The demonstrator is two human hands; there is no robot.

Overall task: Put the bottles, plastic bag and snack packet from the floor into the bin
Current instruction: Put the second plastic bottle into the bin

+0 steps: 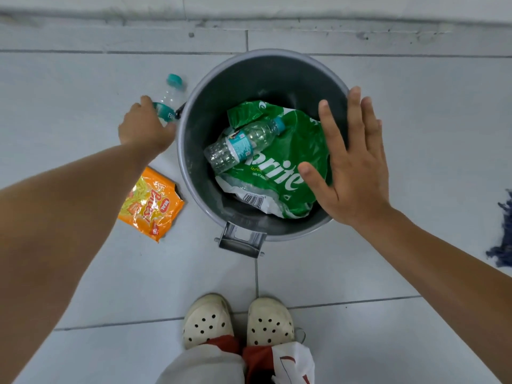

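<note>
A round grey metal bin (194,151) stands on the tiled floor. Inside it lie a green Sprite plastic bag (299,151) and, on top of that, a clear bottle (243,142) with a teal label. A second clear bottle (173,92) with a teal cap lies on the floor just left of the bin; my left hand (145,128) is closed around its lower half. An orange snack packet (151,203) lies flat on the floor at the bin's lower left. My right hand (352,162) hovers spread above the bin's right rim, holding nothing.
The bin's hinge bracket (241,242) juts toward me. My two white clogs (238,320) stand just in front of the bin. A dark blue mop head (502,239) lies at the right edge. A wall base (249,12) runs along the far side.
</note>
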